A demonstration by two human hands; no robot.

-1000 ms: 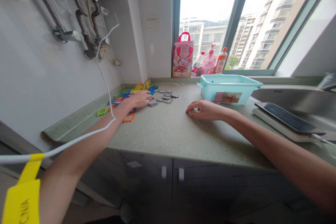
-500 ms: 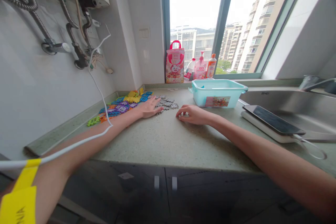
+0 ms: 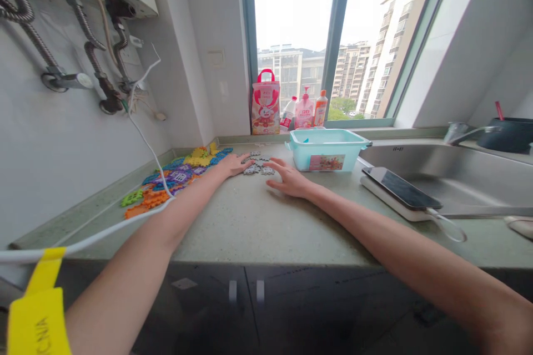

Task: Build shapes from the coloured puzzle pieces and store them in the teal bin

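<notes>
Several flat grey interlocking toy pieces (image 3: 254, 168) lie in a small cluster on the countertop (image 3: 250, 222). At the cluster's left edge is my left hand (image 3: 234, 165), fingers stretched out and touching the pieces. From the right, my right hand (image 3: 287, 177) reaches in with its fingers apart, the fingertips at the grey pieces. Neither hand grips anything. Left of my left hand spreads a heap of coloured interlocking pieces (image 3: 179, 176), purple, orange, blue, yellow and green; my left forearm partly covers its near side.
A turquoise plastic box (image 3: 333, 150) stands behind my right hand. Right of it, a phone (image 3: 397, 186) rests on a white block beside the steel sink (image 3: 478, 177). A white cable (image 3: 145, 147) hangs over the left side. Bottles and a pink bag (image 3: 266, 105) line the windowsill.
The view has swung slightly right. My right hand has opened from curled fingers and moved to the grey pieces, which sit closer together between both hands.
</notes>
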